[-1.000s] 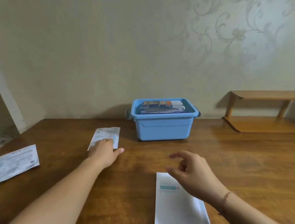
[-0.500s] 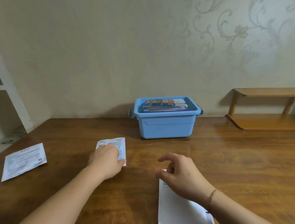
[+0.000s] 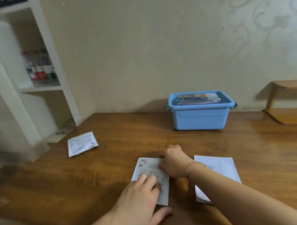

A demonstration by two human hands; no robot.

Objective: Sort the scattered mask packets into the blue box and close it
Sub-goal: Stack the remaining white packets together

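The open blue box (image 3: 200, 119) stands at the back of the wooden table (image 3: 113, 169), packets stacked inside it to the rim. A white printed mask packet (image 3: 147, 168) lies flat in front of me. My left hand (image 3: 139, 203) rests flat on its near half, fingers spread. My right hand (image 3: 174, 161) reaches across and touches its far right edge with curled fingers. A second white packet (image 3: 221, 168) lies to the right, partly under my right forearm. A third packet (image 3: 82, 143) lies farther left on the table.
A white shelf unit (image 3: 39, 82) with bottles (image 3: 39, 68) stands at the left, past the table edge. A small wooden shelf (image 3: 291, 110) sits at the back right against the patterned wall.
My left hand has slid the printed packet nearer to me. My right hand left the right packet and crossed to the printed one. The view has swung left.
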